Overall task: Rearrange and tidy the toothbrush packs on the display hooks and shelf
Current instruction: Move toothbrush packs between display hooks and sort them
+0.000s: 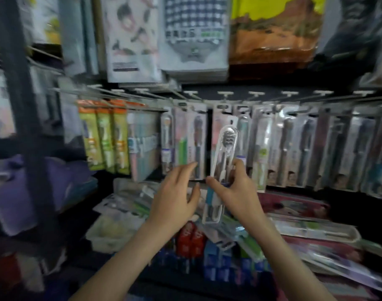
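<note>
Pinching a clear pack (222,164), my right hand (236,190) has its thumb on the pack's left edge and its fingers curled round the right edge, about midway down its length. The pack stands nearly upright, leaning a little to the right, with the bristle head at the top and the lower end hanging below my palm. It is held just in front of the hanging packs (283,144), over the gap between two of them.

My left hand (177,192) is just beside it, fingers loosely spread and gripping nothing. Its fingertips (193,165) reach the lower end of a hanging pack with a dark brush; I think they touch it, but the blur keeps me from being sure.

The hanging packs run in a row along the hooks (256,94), filling the right side of the rack. To the left of them hang three green packs (103,137) with orange tops.

Below, on the shelf (279,197), loose packs (311,232) lie flat and crooked, some overlapping. Near the front edge stand red and blue boxes (192,240), under my wrists. A dark post (18,105) rises at the far left, and larger printed bags (194,33) hang above the hooks.
</note>
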{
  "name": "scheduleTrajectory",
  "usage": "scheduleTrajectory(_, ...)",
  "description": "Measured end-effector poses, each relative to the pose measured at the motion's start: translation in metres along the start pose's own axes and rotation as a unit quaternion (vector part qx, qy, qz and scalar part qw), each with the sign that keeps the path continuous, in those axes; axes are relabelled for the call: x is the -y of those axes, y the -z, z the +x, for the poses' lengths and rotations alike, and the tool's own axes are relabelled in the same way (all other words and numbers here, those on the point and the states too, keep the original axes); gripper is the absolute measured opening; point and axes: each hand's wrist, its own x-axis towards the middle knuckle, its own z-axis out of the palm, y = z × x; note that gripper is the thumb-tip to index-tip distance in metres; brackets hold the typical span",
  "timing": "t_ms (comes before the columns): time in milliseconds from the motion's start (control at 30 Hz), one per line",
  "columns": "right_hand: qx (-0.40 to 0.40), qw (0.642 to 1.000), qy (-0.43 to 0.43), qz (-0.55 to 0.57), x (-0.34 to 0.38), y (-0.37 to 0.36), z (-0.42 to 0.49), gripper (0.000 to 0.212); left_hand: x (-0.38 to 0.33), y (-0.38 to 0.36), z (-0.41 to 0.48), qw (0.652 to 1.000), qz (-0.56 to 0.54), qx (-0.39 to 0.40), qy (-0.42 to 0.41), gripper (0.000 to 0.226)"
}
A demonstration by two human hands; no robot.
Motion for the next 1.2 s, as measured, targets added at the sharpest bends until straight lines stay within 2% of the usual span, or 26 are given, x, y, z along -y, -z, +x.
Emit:
scheduleTrajectory(100, 0.040, 0.999, -0.001, -0.028, 0.021, -0.038, 0.010, 0.050, 0.052, 0.031, 0.000, 0.994, 0.102, -0.041, -0.012, 0.052)
scheduleTrajectory(233, 0.069, 0.994, 0.003, -0.083, 0.045, -0.073, 0.025, 0.092, 0.109, 0.057, 0.008, 0.982, 0.187, -0.019, 0.009, 0.072)
scheduleTrajectory(300, 0.063, 0.993, 0.009, -0.103, 0.055, -0.085, 0.032, 0.099, 0.126, 0.066, 0.015, 0.980, 0.198, -0.008, 0.009, 0.079)
scheduleTrajectory(433, 0.061, 0.992, 0.022, -0.111, 0.076, -0.101, 0.044, 0.095, 0.147, 0.071, 0.035, 0.979, 0.203, -0.004, 0.006, 0.087)
scheduleTrajectory(567, 0.058, 0.991, 0.021, -0.122, 0.088, -0.114, 0.054, 0.094, 0.154, 0.068, 0.044, 0.984, 0.177, 0.035, 0.008, 0.091)
scheduleTrajectory(700, 0.041, 0.991, 0.011, -0.128, 0.094, -0.122, 0.054, 0.094, 0.157, 0.063, 0.043, 0.986, 0.156, 0.054, 0.007, 0.083)
scheduleTrajectory(900, 0.049, 0.992, -0.004, -0.120, 0.089, -0.124, 0.052, 0.090, 0.158, 0.060, 0.039, 0.984, 0.161, 0.079, 0.018, 0.086)
scheduleTrajectory(1200, 0.043, 0.986, -0.027, -0.157, 0.051, -0.162, 0.105, 0.093, 0.150, 0.054, 0.039, 0.989, 0.134, 0.063, 0.018, 0.075)
